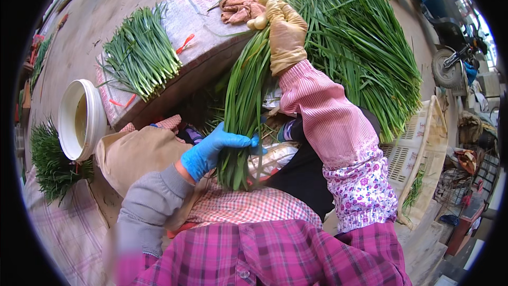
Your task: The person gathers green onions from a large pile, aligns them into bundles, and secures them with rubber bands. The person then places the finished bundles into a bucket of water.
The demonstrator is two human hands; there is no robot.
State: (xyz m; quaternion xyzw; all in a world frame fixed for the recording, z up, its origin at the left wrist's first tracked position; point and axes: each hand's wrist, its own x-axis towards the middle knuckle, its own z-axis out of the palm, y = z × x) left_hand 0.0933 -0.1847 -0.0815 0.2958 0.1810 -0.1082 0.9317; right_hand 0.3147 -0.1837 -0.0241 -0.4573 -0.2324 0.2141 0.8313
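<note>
My left hand (216,147), in a blue glove, grips the lower leafy part of a bunch of long green garlic chives (246,99). At the bunch's upper end is my right hand (283,28), in a tan rubber glove, closed around the stems. The bunch hangs over my lap, its leaf tips towards me. Touching my right fingertips is a crumpled brown cloth (240,6), lying on a wrapped block (178,16). On the block's left part rests a smaller pile of chives (141,51), with red ties (185,43) near it.
A large heap of chives (353,43) lies at the right over a plastic crate (403,163). A white bucket (89,119) holding liquid stands left of the block, beside more greens (55,163). A wheeled vehicle (446,65) stands at the far right.
</note>
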